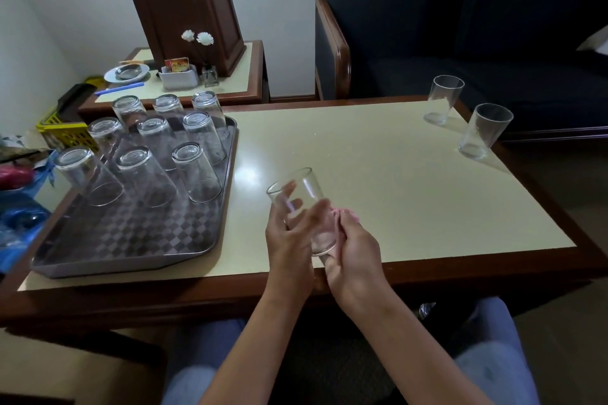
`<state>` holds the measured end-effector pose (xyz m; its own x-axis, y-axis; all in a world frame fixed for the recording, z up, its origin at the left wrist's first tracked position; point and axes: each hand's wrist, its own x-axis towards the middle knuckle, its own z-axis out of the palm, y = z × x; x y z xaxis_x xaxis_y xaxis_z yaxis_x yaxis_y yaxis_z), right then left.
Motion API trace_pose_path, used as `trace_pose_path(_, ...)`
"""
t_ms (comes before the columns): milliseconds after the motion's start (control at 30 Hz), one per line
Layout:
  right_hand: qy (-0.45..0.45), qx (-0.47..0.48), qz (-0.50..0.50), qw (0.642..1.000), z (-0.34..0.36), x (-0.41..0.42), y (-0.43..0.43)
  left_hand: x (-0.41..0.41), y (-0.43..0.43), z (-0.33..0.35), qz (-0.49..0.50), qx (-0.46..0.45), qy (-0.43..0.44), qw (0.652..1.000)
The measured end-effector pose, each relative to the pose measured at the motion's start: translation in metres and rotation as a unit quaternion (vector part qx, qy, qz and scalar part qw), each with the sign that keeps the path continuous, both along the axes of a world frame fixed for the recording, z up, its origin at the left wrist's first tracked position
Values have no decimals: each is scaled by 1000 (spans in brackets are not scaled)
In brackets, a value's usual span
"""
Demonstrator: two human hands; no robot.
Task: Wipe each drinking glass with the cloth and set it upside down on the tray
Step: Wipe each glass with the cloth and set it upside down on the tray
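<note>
My left hand [288,240] grips a clear drinking glass [297,194] above the table's front edge, mouth tilted up and away. My right hand [357,256] holds a pink cloth [343,215] against the glass's lower side and base. On the left lies a grey checkered tray [131,240] with several glasses [197,173] standing upside down on its far half. Two upright glasses stand at the table's far right, one [444,99] behind the other [485,130].
The cream table top [378,168] has a dark wood rim. A dark sofa [477,26] stands behind it. A side table [204,82] at the back left carries a wooden box, a dish and a flower vase. A yellow basket [62,131] and blue bags [19,217] sit at the left.
</note>
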<state>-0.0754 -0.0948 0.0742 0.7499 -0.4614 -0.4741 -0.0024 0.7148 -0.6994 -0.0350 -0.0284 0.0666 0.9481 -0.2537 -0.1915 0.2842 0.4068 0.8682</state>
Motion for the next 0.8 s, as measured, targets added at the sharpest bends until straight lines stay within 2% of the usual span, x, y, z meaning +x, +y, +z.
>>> trace_pose_path(100,41,29,27,998,4,2,-2,-3,4,-6,-1,105,-103,989)
trace_pose_path(300,91,-14,88,992,11,-7,-11,-4,5,-11,-5,156,-185,970)
trace_pose_path(400,120,-83,110,983,7,-17,-14,-2,8,-12,-37,144,-155,977)
trace_pose_path(467,111,-142,76,981,2,-20,-19,-1,12,-10,-84,118,-142,979)
trace_pose_path(567,52,-219,39,974,12,-19,-35,1,22,-11,-159,172,-200,951)
trace_pose_path(633,-8,-298,85,951,25,-17,-47,2,27,-11,-185,222,-235,928)
trace_pose_path(700,-55,-382,177,905,42,-13,-50,3,26,-9,-201,254,-253,912)
trace_pose_path(800,-83,-473,261,838,49,-5,-42,4,22,0,-192,241,-282,909)
